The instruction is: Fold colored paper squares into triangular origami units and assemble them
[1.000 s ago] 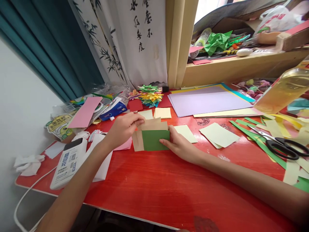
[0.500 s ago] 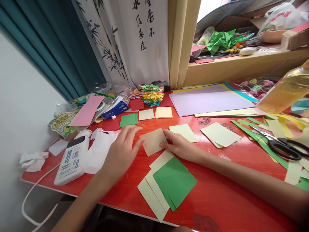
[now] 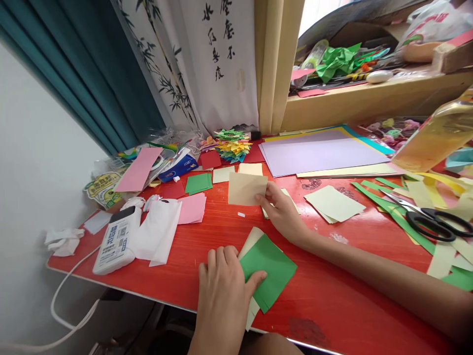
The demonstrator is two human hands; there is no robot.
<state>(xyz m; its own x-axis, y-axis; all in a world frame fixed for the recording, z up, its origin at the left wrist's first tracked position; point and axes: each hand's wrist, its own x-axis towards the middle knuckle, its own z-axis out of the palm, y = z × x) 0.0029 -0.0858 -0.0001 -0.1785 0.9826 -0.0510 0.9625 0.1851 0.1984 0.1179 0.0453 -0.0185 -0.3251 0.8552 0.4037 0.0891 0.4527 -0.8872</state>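
Observation:
My right hand point(image 3: 281, 212) holds up a small cream paper square point(image 3: 247, 189) by its right edge, thumb in front. Low at the front of the table, my left hand point(image 3: 227, 286) is closed on a loose pile of paper, its thumb lying on the green paper squares point(image 3: 271, 273). Pale cream sheets point(image 3: 251, 240) stick out from under the green ones; the left fingers cover part of them. Beyond the raised square lie small stacks of cream point(image 3: 223, 174) and green paper point(image 3: 198, 184). Pink paper squares point(image 3: 192, 208) rest to the left.
Black-handled scissors point(image 3: 432, 222) lie among paper strips point(image 3: 393, 214) at the right. Pale squares point(image 3: 334, 203) and large lilac sheets point(image 3: 321, 153) are farther back. A tilted bottle point(image 3: 430, 138) stands at the right. White box point(image 3: 116, 241) and its cable point(image 3: 61, 291) occupy the left end.
My left hand has come down from beside the cream square onto the green and cream pile. My right hand has lifted the square away and slightly to the right.

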